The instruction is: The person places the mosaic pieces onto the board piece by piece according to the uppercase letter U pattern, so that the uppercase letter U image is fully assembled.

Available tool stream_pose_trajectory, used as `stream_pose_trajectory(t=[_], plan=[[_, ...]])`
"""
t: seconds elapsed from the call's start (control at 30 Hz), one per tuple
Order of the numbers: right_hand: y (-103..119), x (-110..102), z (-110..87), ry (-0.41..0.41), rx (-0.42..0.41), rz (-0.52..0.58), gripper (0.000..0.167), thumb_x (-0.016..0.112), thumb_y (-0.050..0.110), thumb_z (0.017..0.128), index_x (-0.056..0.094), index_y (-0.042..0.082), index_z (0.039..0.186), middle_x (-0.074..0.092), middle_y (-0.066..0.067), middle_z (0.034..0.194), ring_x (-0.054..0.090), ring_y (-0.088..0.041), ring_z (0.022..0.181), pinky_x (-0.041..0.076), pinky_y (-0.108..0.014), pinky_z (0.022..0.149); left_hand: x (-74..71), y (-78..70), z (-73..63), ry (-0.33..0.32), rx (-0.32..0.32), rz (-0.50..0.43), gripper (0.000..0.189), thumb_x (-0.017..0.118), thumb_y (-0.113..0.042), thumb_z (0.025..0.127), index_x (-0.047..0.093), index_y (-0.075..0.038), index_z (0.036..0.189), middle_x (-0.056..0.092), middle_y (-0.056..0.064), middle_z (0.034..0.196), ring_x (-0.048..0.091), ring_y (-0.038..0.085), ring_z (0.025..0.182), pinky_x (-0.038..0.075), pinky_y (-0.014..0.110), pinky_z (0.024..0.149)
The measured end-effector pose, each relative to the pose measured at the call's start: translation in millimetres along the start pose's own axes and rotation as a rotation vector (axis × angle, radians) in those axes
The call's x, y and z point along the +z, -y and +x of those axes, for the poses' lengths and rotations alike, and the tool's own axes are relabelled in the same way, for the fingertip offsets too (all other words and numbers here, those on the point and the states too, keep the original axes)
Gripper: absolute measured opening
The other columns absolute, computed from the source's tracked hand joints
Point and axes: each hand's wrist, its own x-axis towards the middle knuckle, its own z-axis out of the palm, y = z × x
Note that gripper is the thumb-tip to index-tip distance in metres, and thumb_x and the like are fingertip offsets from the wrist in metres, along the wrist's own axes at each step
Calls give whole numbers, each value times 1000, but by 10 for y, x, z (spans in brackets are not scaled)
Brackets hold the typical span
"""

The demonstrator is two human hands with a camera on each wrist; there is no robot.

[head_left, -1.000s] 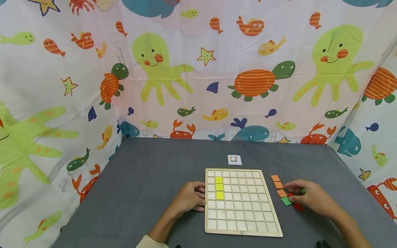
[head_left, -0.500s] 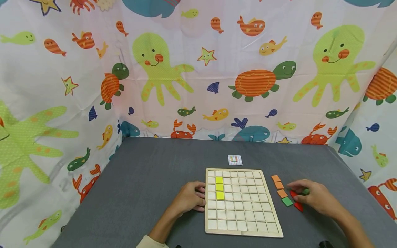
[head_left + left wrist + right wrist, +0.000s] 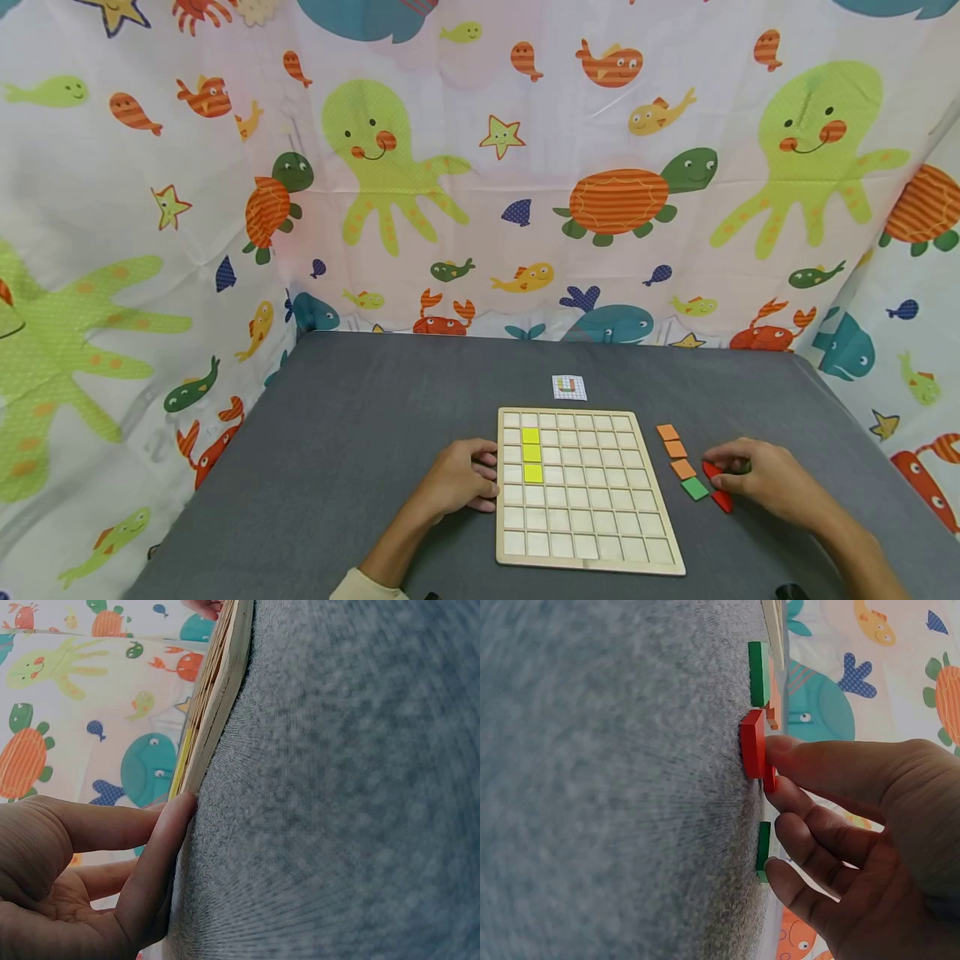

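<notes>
- The head camera is looking forward and down from above the table's point(image 3: 375, 433) near side, facing the far curtain point(image 3: 420, 279).
- The left wrist camera is lying sideways, facing far, close to the left hand point(image 3: 457, 477), sharing the board point(image 3: 588, 568) with the head view.
- The right wrist camera is filming low, close and sideways, sharing the red tiles point(image 3: 753, 744).

The right hand point(image 3: 885, 877) pinched a red tile point(image 3: 770, 778) between thumb and forefinger, partly hidden behind a second red tile point(image 3: 752, 744). One green tile point(image 3: 763, 847) lay near the other fingertips; another green tile point(image 3: 758, 673) partly covered an orange tile point(image 3: 773, 694), all on grey cloth point(image 3: 615, 787)
</notes>
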Motion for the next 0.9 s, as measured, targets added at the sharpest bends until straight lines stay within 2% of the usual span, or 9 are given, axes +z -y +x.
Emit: stream_pose_trajectory(t=[0.17, 0.37, 0.53, 0.8, 0.9], plan=[[45, -6, 4, -11, 4, -12, 33, 84, 26, 90, 79, 7, 117, 70, -2, 104, 58, -20, 93, 51, -36, 75, 7, 12, 11, 1, 1, 7, 63, 75, 16, 81, 58, 10, 142, 60, 19, 116, 67, 21, 90, 68, 38, 63], [178, 57, 6, -43, -47, -9, 32, 86, 29, 89, 81, 10, 114, 71, -1, 103, 60, -18, 92, 54, -36, 76, 12, 14, 19, -6, 13, 24, 62, 75, 16, 81, 59, 10, 140, 61, 18, 116, 68, 21, 91, 68, 37, 62], [317, 122, 46, -32, -79, 23, 34, 85, 32, 90, 80, 11, 116, 72, -1, 108, 63, -18, 94, 59, -38, 80, 10, 12, 17, -8, 23, 29, 63, 75, 16, 81, 58, 10, 141, 61, 18, 117, 68, 21, 91, 68, 37, 63], [564, 240, 118, -16, -169, 134, 33, 84, 29, 92, 79, 10, 118, 70, 1, 107, 60, -9, 88, 54, -25, 71, 7, 15, 11, -6, 18, 20, 64, 75, 16, 81, 58, 10, 142, 61, 19, 117, 67, 21, 91, 68, 38, 63], [669, 289, 147, -14, -226, 144, 31, 84, 27, 91, 80, 11, 117, 68, 2, 103, 57, -6, 86, 51, -23, 69, 9, 19, 9, -7, 16, 18, 64, 75, 16, 81, 58, 10, 142, 61, 19, 116, 67, 21, 90, 68, 38, 63]])
